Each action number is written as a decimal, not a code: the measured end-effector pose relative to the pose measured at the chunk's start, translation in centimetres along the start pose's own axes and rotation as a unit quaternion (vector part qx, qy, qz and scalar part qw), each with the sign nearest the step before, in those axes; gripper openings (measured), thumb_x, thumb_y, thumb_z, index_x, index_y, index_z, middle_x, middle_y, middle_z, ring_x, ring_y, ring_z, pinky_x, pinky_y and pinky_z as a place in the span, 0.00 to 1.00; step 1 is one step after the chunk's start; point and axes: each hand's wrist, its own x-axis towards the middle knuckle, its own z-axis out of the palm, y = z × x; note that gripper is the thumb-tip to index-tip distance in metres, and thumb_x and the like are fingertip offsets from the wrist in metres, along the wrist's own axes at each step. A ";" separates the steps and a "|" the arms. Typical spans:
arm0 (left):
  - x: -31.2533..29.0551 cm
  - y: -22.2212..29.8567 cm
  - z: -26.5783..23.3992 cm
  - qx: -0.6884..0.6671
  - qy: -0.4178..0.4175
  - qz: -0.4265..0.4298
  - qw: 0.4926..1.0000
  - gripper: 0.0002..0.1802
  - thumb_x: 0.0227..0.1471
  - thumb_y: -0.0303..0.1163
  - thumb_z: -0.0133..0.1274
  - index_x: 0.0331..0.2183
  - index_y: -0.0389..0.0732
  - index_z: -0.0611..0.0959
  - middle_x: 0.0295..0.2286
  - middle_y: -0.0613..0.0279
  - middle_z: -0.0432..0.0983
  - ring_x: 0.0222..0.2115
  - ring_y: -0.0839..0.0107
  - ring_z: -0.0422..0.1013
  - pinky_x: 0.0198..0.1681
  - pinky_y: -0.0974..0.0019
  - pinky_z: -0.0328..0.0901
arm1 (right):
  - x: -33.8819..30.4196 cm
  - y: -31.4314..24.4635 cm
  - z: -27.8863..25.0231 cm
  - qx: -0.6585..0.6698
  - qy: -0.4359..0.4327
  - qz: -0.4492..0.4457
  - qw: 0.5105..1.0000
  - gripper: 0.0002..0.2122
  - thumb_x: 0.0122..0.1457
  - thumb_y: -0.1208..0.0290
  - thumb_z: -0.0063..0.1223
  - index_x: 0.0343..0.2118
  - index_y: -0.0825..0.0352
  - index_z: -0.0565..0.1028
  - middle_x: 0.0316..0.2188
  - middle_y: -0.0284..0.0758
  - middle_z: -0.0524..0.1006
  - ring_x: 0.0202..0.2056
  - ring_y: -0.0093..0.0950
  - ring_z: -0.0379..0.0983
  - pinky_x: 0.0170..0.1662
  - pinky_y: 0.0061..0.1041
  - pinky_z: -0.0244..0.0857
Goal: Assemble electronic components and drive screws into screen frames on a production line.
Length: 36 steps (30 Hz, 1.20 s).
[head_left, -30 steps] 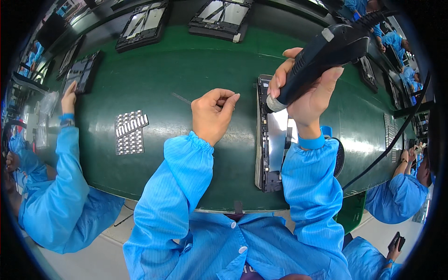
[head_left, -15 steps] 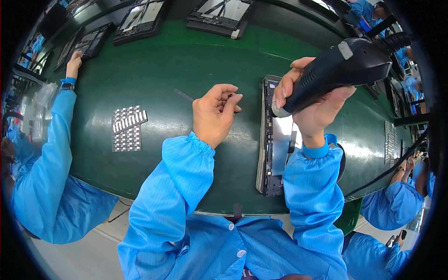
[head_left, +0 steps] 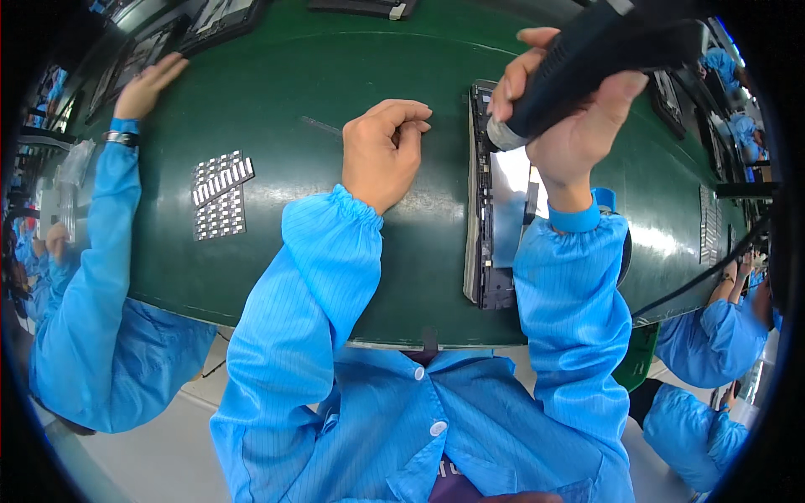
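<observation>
My right hand is wrapped round a black heat gun, its metal nozzle pointing down at the left edge of an opened tablet-like device. That device lies on the green table, with a bright, shiny panel in its dark frame; my right hand and sleeve hide part of it. To its left my left hand is closed, fingers curled and pressed together above the table. What is in those fingers, if anything, is hidden. A thin clear strip lies beside its knuckles.
Sheets of small black-and-white parts lie on the green table at left. A co-worker's hand reaches toward devices at the far left. Another parts sheet and a black cable are on the right.
The view has shifted, so the table things sit higher. My left fingers have curled further, and the small dark piece in them no longer shows. The co-worker's hand has lifted and stretched out.
</observation>
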 end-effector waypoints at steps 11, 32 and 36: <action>-2.1 2.2 0.2 0.097 -0.016 0.227 0.969 0.13 0.43 0.21 0.54 0.35 0.35 0.79 0.38 0.50 0.74 0.38 0.61 0.72 0.40 0.65 0.68 | -4.0 -6.0 -4.0 0.002 -0.042 -0.115 0.992 0.44 0.50 0.30 0.17 0.48 0.72 0.63 0.22 0.35 0.68 0.21 0.25 0.67 0.25 0.29 0.62; 14.5 -1.0 6.8 0.387 -0.103 0.241 0.884 0.18 0.42 0.28 0.55 0.38 0.34 0.75 0.41 0.50 0.70 0.45 0.53 0.65 0.48 0.60 0.62 | -9.3 -3.3 -3.4 0.051 0.036 0.117 0.991 0.40 0.45 0.30 0.38 0.41 0.72 0.64 0.17 0.35 0.70 0.18 0.22 0.67 0.21 0.19 0.63; 17.0 -1.3 6.0 0.385 -0.164 0.234 0.878 0.21 0.41 0.28 0.50 0.41 0.31 0.74 0.47 0.44 0.66 0.49 0.52 0.62 0.53 0.59 0.57 | -9.4 -3.6 -3.8 0.105 0.053 0.140 0.983 0.42 0.38 0.31 0.50 0.41 0.73 0.66 0.18 0.35 0.70 0.19 0.21 0.68 0.22 0.19 0.63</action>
